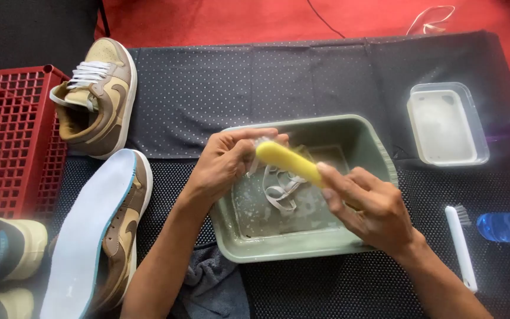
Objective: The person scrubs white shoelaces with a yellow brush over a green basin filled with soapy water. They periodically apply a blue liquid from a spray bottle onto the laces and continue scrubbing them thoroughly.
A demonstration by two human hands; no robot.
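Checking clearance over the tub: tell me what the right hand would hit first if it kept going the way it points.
The right hand points up-left along the yellow brush; first in line is the left hand pinching the white lace, though depth is uncertain.

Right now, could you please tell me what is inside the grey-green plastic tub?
Inside the grey-green plastic tub lie white shoelaces in shallow soapy water. The left hand and the yellow brush, held by the right hand, cover the laces' upper part.

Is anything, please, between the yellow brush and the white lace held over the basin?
Nothing visible: the right hand holds the yellow brush against the white lace held by the left hand, above the green basin.
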